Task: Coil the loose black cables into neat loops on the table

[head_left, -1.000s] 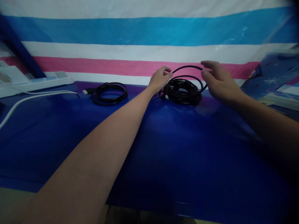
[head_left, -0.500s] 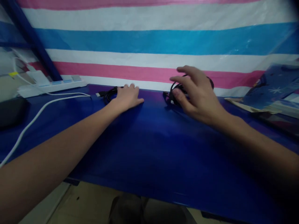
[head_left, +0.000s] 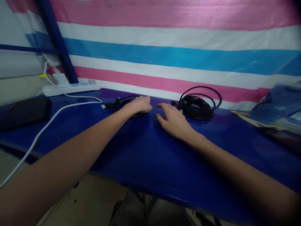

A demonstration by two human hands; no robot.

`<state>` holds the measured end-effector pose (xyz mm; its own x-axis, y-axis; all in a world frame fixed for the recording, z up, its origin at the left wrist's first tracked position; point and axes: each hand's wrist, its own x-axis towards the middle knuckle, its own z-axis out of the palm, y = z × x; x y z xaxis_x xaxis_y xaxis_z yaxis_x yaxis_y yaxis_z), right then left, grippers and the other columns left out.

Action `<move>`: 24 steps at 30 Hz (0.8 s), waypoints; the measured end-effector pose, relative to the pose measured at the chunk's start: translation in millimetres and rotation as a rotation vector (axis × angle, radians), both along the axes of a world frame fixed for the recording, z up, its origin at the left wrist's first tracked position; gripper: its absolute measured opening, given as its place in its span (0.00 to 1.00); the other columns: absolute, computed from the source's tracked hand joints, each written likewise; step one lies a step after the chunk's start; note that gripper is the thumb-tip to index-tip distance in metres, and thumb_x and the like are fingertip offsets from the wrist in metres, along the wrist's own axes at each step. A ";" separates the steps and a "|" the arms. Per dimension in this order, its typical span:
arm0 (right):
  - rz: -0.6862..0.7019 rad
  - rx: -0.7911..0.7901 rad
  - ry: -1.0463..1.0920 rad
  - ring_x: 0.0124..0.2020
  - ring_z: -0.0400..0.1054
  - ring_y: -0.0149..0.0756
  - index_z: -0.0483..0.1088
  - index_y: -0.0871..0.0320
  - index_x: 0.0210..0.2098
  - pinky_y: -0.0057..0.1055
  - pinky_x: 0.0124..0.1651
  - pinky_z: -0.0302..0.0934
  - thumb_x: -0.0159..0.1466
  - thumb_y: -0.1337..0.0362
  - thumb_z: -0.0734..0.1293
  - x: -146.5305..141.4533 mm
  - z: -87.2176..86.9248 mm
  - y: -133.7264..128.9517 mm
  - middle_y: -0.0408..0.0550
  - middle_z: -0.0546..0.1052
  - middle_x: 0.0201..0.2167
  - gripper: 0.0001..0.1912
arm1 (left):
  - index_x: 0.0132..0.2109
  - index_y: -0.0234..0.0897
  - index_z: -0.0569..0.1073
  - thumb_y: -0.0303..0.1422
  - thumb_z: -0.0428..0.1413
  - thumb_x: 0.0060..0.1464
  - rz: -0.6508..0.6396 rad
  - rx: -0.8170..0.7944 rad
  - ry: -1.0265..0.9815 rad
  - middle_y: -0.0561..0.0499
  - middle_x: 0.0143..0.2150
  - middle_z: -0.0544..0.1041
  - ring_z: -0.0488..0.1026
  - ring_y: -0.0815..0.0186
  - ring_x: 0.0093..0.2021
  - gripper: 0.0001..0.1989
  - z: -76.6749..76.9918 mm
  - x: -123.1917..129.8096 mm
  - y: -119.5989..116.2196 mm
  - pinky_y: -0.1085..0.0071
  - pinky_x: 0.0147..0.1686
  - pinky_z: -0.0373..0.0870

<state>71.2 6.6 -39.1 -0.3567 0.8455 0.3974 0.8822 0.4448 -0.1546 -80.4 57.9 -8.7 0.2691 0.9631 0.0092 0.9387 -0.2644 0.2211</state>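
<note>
Two coiled black cables lie on the blue table (head_left: 141,163). My left hand (head_left: 144,104) is at the right end of the left cable coil (head_left: 115,107), its forearm crossing over it. Its fingers are curled closed, and what they hold, if anything, is hidden. A plug with a pale metal tip (head_left: 104,106) sticks out on that coil's left side. My right hand (head_left: 172,118) hovers or rests just left of the right cable coil (head_left: 197,108), thumb and fingers apart with nothing between them. One loop of the right coil stands up against the striped sheet.
A white power strip (head_left: 71,89) with a plugged-in adapter sits at the back left. A white cord (head_left: 50,124) runs across the table there, beside a dark flat case (head_left: 27,111). At the right lies a blue patterned packet (head_left: 279,105). A striped sheet (head_left: 164,59) hangs behind.
My right hand has come away from the right coil toward the left, uncovering it. My left hand has gone from spread fingers to curled ones at its coil's right end. The view has shifted.
</note>
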 end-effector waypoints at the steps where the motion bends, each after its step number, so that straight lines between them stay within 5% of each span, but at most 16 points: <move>1: 0.007 -0.071 0.060 0.51 0.65 0.51 0.62 0.62 0.54 0.49 0.52 0.60 0.63 0.61 0.58 2.5 -3.3 4.0 0.59 0.69 0.52 0.21 | 0.54 0.32 0.68 0.30 0.50 0.45 -0.044 -0.035 -0.045 0.37 0.38 0.77 0.75 0.54 0.37 0.25 2.9 1.4 -3.0 0.65 0.33 0.68; 5: 0.146 -0.198 0.364 0.47 0.67 0.46 0.58 0.61 0.54 0.45 0.51 0.62 0.59 0.60 0.63 16.2 -11.7 15.3 0.56 0.72 0.47 0.25 | 0.52 0.37 0.66 0.29 0.50 0.47 -0.267 -0.105 -0.539 0.48 0.29 0.74 0.68 0.68 0.22 0.21 13.0 21.9 -24.1 0.71 0.22 0.61; 9: 0.210 -0.170 0.472 0.44 0.68 0.45 0.65 0.60 0.46 0.44 0.48 0.64 0.59 0.64 0.61 20.6 -8.5 15.8 0.54 0.73 0.43 0.15 | 0.45 0.37 0.67 0.30 0.49 0.53 -0.442 0.104 -0.848 0.52 0.31 0.72 0.69 0.70 0.27 0.11 14.1 47.3 -42.3 0.73 0.27 0.63; 13: 0.236 -0.199 0.546 0.46 0.67 0.44 0.63 0.60 0.51 0.42 0.49 0.63 0.56 0.68 0.63 22.5 -4.9 15.1 0.54 0.72 0.46 0.22 | 0.41 0.37 0.68 0.29 0.44 0.58 -0.507 0.455 -0.780 0.53 0.27 0.70 0.69 0.69 0.30 0.09 9.2 47.5 -40.1 0.71 0.33 0.62; 17: 0.037 -0.219 0.510 0.42 0.69 0.43 0.59 0.60 0.55 0.41 0.44 0.64 0.49 0.74 0.65 29.4 -4.4 17.4 0.56 0.71 0.46 0.33 | 0.44 0.39 0.68 0.26 0.42 0.57 -0.465 0.640 -0.660 0.53 0.26 0.71 0.66 0.68 0.28 0.13 7.8 30.2 -27.5 0.69 0.31 0.59; 20: -0.082 -0.201 0.396 0.42 0.68 0.45 0.58 0.63 0.57 0.40 0.42 0.64 0.48 0.75 0.64 32.5 -1.3 15.2 0.57 0.72 0.44 0.35 | 0.44 0.41 0.69 0.26 0.42 0.56 -0.371 0.673 -0.567 0.52 0.28 0.73 0.67 0.67 0.29 0.14 8.6 20.8 -18.1 0.69 0.32 0.59; 24: -0.037 -0.157 0.251 0.39 0.69 0.44 0.66 0.63 0.50 0.38 0.41 0.63 0.49 0.75 0.62 31.9 4.1 8.7 0.56 0.73 0.44 0.28 | 0.44 0.39 0.71 0.26 0.45 0.53 -0.291 0.582 -0.387 0.50 0.32 0.75 0.69 0.65 0.32 0.15 6.6 13.9 -5.7 0.68 0.34 0.60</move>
